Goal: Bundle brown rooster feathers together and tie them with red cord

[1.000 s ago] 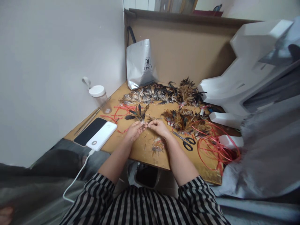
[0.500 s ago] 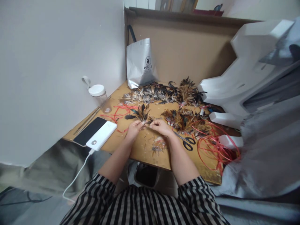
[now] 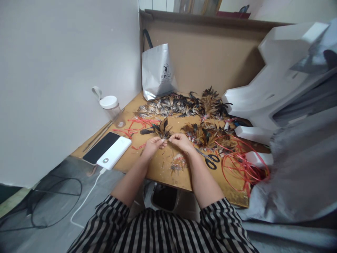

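Observation:
My left hand pinches a small fan of brown and black feathers by its base. Close beside it, my right hand has thumb and forefinger pressed together near the same base; what lies between those fingertips is too small to make out. Black-handled scissors lie right of my right wrist. A heap of brown feathers sits beyond that hand, and a longer row of dark and pale feathers runs along the back. Loose feather scraps lie between my forearms.
Tangled red plastic strips cover the table's right side, with more red strips at left. A phone, a white power bank and a lidded jar stand left. Behind are a silver bag and white foam pieces.
The feather fan has turned slightly and shifted a little right in my left hand. At lower left, a grey-brown cloth shape has gone from view, showing floor and black cable.

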Motion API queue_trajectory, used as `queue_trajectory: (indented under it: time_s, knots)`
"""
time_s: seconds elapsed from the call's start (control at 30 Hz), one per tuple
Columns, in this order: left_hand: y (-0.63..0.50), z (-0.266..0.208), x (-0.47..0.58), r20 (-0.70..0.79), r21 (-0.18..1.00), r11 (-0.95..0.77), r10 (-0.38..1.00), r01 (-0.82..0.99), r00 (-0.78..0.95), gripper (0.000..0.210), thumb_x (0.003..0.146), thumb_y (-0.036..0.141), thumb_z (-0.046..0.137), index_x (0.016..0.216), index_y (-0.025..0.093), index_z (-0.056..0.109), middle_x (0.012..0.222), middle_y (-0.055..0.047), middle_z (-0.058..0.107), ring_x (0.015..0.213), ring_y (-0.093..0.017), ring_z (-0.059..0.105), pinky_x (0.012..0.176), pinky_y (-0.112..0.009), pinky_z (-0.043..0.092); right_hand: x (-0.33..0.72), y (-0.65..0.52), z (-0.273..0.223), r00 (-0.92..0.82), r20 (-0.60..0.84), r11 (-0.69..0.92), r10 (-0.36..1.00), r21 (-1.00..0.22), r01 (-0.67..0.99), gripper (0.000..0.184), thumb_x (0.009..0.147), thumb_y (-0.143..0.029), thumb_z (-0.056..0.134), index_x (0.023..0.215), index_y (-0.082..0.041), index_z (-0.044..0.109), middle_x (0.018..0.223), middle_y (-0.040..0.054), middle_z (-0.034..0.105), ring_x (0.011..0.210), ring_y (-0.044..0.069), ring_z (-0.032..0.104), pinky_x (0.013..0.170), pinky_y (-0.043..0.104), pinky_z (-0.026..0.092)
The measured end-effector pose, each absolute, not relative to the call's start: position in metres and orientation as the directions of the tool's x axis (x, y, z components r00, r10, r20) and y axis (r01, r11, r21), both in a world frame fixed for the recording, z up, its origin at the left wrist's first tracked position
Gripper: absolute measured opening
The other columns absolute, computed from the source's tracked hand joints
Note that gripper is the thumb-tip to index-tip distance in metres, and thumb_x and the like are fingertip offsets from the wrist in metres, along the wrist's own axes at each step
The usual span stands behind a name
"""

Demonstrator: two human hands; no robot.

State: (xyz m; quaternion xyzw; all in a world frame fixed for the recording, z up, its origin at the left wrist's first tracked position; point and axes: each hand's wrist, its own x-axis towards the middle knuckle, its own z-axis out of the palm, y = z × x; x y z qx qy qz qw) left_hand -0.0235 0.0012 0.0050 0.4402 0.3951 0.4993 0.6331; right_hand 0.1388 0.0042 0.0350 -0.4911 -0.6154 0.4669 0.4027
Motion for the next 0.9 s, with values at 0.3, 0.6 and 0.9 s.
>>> queue_trajectory:
  time_s: [0.3,0.6,0.9]
  knots:
    - [0.003,0.001,-0.023,-0.035,0.962,0.090,0.977,-0.257,0.211,0.021,0.064,0.031,0.067,0.063,0.012,0.060,0.057,-0.004,0.062,0.049,-0.009,0.054,0.050,-0.020,0.041,0.137,0.006,0.033,-0.150,0.046,0.072,0.988,-0.981,0.178,0.025,0.061,-0.038,0.063,0.066,-0.014,0.060,0.053,-0.0029,0.052,0.047,0.007,0.038,0.049,0.021,0.030]
    - [0.007,-0.001,-0.027,-0.063,0.845,0.140,0.985,-0.516,0.163,0.019,0.062,0.025,0.069,0.069,0.011,0.058,0.062,-0.001,0.060,0.051,-0.005,0.052,0.051,-0.016,0.040,0.127,0.010,0.024,-0.086,0.012,0.004,0.996,-0.995,-0.095,0.039,0.057,-0.041,0.068,0.087,-0.017,0.059,0.061,-0.0027,0.055,0.046,0.006,0.042,0.045,0.020,0.030]
    - [0.007,-0.003,-0.025,-0.058,0.870,0.148,0.978,-0.470,0.199,0.020,0.062,0.027,0.068,0.069,0.011,0.058,0.059,-0.001,0.059,0.051,-0.006,0.052,0.051,-0.017,0.041,0.110,0.008,0.014,-0.121,0.023,0.011,0.992,-0.996,-0.093,0.032,0.055,-0.042,0.069,0.071,-0.017,0.058,0.058,-0.0029,0.056,0.048,0.007,0.043,0.047,0.021,0.032]
